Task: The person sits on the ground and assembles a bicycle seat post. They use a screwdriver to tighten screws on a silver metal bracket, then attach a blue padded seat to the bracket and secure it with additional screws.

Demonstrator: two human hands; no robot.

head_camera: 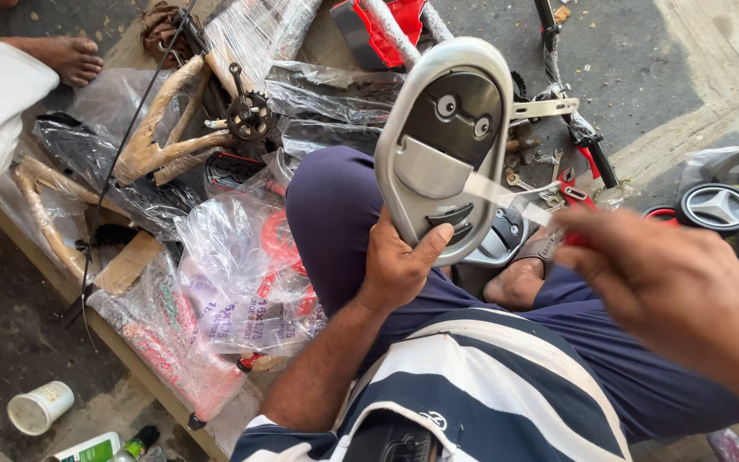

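Note:
My left hand grips the lower end of a silver and dark grey oval plastic part, held upright above my knee, thumb across its rim. A metal bracket sticks out from its right side. My right hand is blurred at the right, closed on a small red-handled tool whose pale blade or strip reaches toward the part's middle. I sit cross-legged in dark blue trousers and a striped shirt.
Plastic-wrapped bicycle parts lie to my left, with a crank and sprocket, paper-wrapped frame pieces and red parts. A small wheel lies at right. Another person's foot and sleeve are upper left. A white cup stands lower left.

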